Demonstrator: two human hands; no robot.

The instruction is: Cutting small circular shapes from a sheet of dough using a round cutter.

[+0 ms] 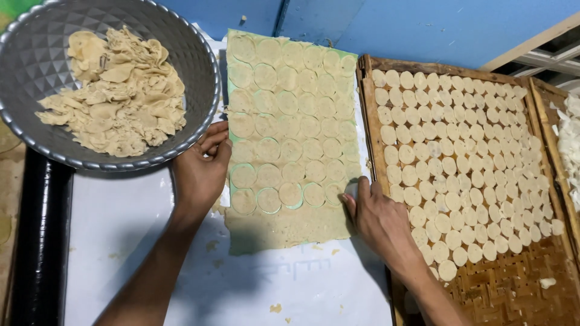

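A thin rectangular sheet of pale dough stamped all over with round cut-outs lies on the white plastic-covered counter. The left hand rests open at the sheet's left edge, fingers touching the dough just below a grey faceted metal bowl of crumpled dough scraps. The right hand presses on the sheet's lower right edge with fingers loosely curled; it grips nothing visible. Beside it, a woven bamboo tray carries tight rows of small pale dough discs. Lifting discs well seems to call for steadying the sheet with one hand and peeling gently from the edges.
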